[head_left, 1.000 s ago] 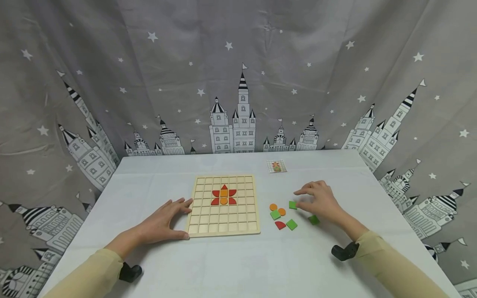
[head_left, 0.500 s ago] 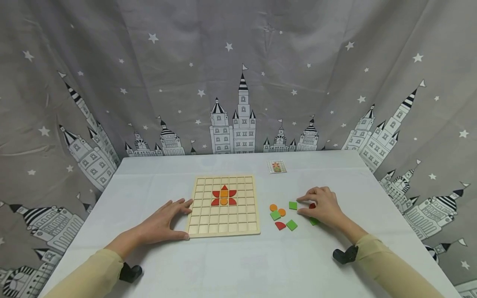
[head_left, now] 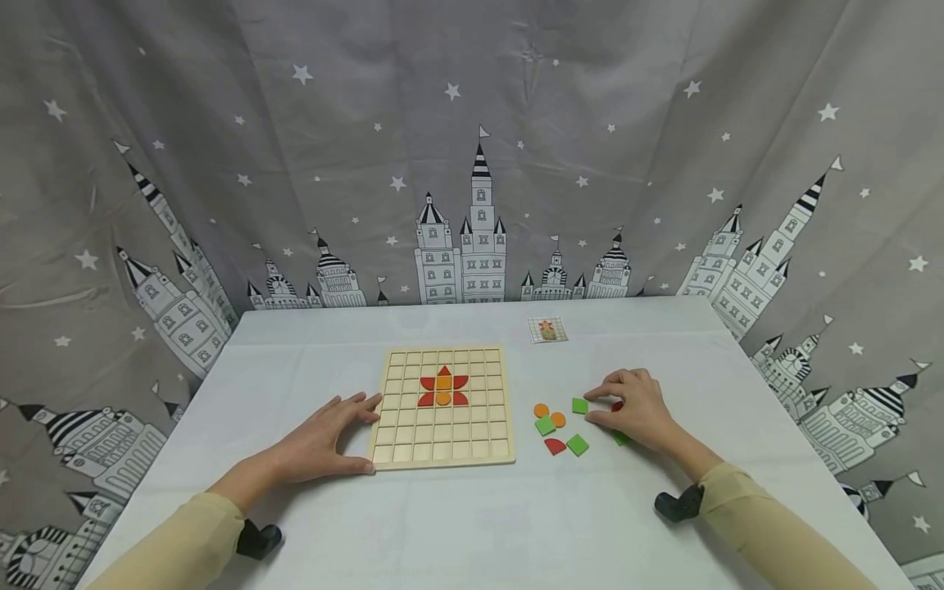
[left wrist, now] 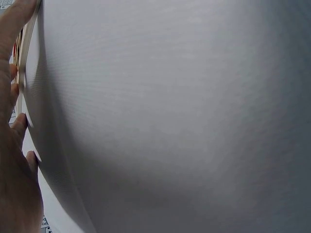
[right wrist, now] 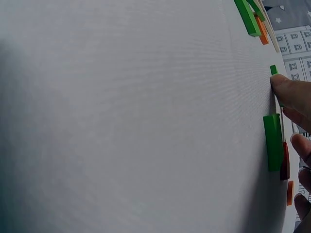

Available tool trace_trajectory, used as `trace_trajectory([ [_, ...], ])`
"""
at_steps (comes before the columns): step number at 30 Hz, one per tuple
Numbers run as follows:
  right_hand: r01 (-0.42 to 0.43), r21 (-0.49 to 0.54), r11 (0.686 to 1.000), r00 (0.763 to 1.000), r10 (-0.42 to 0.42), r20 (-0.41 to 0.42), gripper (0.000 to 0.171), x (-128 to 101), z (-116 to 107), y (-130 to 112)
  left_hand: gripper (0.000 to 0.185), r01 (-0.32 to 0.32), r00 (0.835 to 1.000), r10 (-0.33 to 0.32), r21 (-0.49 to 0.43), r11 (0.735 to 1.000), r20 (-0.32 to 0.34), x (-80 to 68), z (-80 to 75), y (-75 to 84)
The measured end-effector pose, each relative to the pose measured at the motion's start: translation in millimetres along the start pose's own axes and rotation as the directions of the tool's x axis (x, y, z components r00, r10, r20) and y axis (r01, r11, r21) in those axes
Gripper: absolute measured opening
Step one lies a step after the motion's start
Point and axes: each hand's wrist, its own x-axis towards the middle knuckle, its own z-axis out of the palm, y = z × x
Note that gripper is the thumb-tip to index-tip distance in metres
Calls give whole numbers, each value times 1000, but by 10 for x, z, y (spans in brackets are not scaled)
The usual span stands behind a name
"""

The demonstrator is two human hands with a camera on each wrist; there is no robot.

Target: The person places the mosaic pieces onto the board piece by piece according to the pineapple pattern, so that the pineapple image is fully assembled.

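In the head view my left hand (head_left: 324,442) rests at the wooden grid board (head_left: 442,469). Its spread fingers touch the left edge, and the thumb lies at the near left corner. On the board sit a red triangle (head_left: 445,371), several red quarter-circles (head_left: 460,382), an orange square (head_left: 444,383) and an orange circle (head_left: 442,399). My right hand (head_left: 637,410) hovers low over the loose pieces, thumb and index apart beside a green square (head_left: 579,406); whether they touch it is unclear. A red piece (head_left: 617,406) and another green piece (head_left: 620,438) are partly hidden under this hand.
Between board and right hand lie two orange circles (head_left: 542,410), a green square (head_left: 545,426), a red quarter-circle (head_left: 555,447) and another green square (head_left: 578,445). A small picture card (head_left: 547,329) lies at the back. A grey castle-print curtain (head_left: 472,98) hangs behind the white table (head_left: 472,533).
My right hand has drawn back slightly to the right and lower, uncovering the red piece under it. The green square stays in place. My left hand and the board have not moved.
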Motion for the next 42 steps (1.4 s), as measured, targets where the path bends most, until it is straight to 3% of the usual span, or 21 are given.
trace_trajectory([
  [12, 21, 42, 999, 1000, -20, -20, 24, 4, 33, -43, 79, 6, 1000, -6, 4, 1000, 1, -1, 1, -1],
  [28, 18, 10, 1000, 999, -17, -31, 18, 65, 16, -149, 80, 15, 1000, -15, 11, 1000, 5, 10, 14, -16],
  [35, 40, 35, 999, 999, -39, -38, 20, 238, -17, -340, 80, 14, 1000, -14, 13, 1000, 6, 4, 15, -27],
  [42, 68, 68, 995, 998, -68, 1, 19, 391, 108, -649, 80, 21, 1000, -21, 15, 1000, 9, 7, 19, -30],
])
